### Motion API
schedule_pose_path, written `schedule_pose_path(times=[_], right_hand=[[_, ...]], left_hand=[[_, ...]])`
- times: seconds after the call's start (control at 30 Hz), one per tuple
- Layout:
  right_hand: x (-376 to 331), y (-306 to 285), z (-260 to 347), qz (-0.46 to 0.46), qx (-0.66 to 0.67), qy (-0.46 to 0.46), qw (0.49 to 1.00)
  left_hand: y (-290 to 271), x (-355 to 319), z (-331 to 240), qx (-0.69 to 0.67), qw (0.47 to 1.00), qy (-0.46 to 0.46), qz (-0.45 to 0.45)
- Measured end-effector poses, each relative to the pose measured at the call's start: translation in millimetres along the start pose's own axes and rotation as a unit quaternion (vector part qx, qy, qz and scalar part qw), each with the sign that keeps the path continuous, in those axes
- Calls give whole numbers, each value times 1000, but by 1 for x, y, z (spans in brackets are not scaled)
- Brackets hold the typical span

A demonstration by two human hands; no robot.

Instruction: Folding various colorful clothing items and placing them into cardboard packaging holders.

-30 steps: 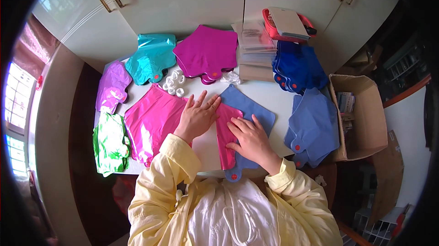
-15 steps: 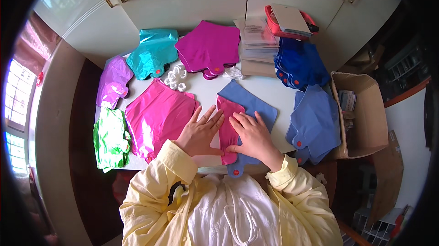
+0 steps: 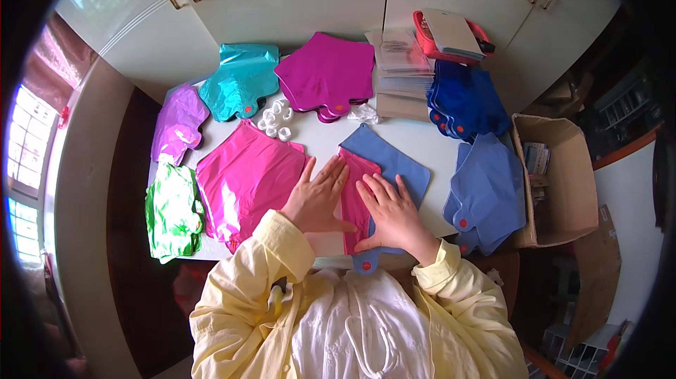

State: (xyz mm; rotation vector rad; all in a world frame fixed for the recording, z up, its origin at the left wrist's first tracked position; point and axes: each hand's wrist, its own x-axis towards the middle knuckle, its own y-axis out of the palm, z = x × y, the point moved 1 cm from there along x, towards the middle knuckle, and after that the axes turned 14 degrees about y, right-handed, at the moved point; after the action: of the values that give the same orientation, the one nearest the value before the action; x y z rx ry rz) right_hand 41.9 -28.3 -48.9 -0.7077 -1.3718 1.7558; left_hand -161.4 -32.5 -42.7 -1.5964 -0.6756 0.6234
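Pink foil piece (image 3: 358, 196) partly covered by both hands. Small white items (image 3: 276, 119) too small to identify. Cardboard box (image 3: 563, 189) contents unclear.

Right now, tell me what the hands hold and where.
Nothing is gripped: left hand and right hand press flat on a pink balloon lying on a blue one.

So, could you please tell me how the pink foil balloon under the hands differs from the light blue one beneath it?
The pink foil balloon is folded into a narrow strip; the light blue foil balloon lies spread flat. The pink one lies on top, pressed by the left hand and right hand; the blue one sits underneath on the white table. Both are flat, uninflated.
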Motion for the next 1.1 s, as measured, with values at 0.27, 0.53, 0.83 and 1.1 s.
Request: schedule_pose_path(times=[0.27, 0.53, 0.83, 1.1], right_hand=[[2, 0, -6, 5, 10, -12, 1000], [3, 3, -16, 16, 7, -44, 999], [2, 1, -17, 11, 8, -61, 998], [43, -7, -55, -143, 36, 196, 969]], left_hand=[[0, 15, 22, 63, 998, -24, -8], [-4, 4, -13, 30, 997, 69, 17], [-3, 12, -2, 25, 997, 69, -16], [-5, 18, -9, 53, 996, 69, 35]])
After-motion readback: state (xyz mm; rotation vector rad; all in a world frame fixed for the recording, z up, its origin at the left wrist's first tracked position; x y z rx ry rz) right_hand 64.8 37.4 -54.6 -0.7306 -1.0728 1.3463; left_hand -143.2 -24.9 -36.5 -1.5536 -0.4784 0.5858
